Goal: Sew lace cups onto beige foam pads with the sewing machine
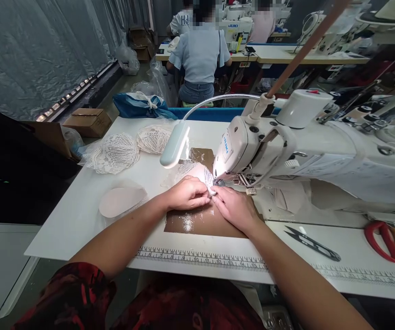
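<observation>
Both forearms reaching forward over the white table (80, 215), converging at the needle of the sewing machine (286, 142). Left hand (187, 193) palm down, fingers curled and pinching the edge of the lace piece (197, 173) just in front of the presser foot; right hand (235, 208) palm down beside it, fingertips touching the left and pressing the same piece flat on the brown plate (200, 222). Lamp head (175, 144) hanging just above, thread snips (312, 244) lying well to the right.
</observation>
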{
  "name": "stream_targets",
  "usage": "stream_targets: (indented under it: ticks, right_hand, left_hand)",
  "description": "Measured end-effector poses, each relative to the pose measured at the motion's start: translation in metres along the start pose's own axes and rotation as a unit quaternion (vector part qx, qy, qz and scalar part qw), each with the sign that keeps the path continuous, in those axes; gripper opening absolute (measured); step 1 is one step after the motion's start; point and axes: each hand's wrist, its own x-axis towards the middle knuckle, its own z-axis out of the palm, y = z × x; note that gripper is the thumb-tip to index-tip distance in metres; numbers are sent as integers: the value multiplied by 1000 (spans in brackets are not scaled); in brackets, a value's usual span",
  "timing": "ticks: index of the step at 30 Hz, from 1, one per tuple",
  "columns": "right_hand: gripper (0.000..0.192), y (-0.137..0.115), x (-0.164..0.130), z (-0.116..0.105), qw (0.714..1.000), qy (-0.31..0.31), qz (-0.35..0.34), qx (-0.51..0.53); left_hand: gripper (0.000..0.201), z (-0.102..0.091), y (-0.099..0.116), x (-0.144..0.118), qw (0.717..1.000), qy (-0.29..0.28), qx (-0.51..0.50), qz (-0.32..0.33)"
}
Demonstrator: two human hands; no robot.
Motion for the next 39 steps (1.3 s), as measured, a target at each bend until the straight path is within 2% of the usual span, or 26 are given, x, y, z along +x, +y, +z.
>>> stream_targets:
  ticks: [6, 9, 12, 16, 22, 30, 35, 39]
  right_hand:
    - [26, 6, -11, -3, 998, 20, -67, -5]
    - [26, 9, -16, -4, 996, 23, -79, 22]
    - [26, 11, -16, -2, 997, 45, -56, 24]
    - [26, 8, -10, 4, 997, 69, -19, -24]
    - [30, -2, 2, 7, 996, 13, 11, -85]
    - [27, -5, 5, 0, 996, -5, 24, -81]
    - [28, -6, 4, -1, 997, 5, 30, -68]
    - [26, -5, 4, 1, 997, 15, 34, -64]
  left_hand:
    - [23, -5, 4, -6, 998, -35, 60, -8]
    - [24, 1, 2, -5, 996, -14, 89, 3]
    - [24, 6, 2, -2, 995, 20, 95, -18]
    - [37, 9, 5, 5, 993, 43, 93, -57]
    - [42, 9, 4, 9, 993, 62, 69, -74]
    - [18, 6, 2, 5, 998, 46, 28, -30]
    - [35, 9, -1, 8, 997, 66, 6, -43]
    - [44, 10, -1, 9, 997, 61, 9, -47]
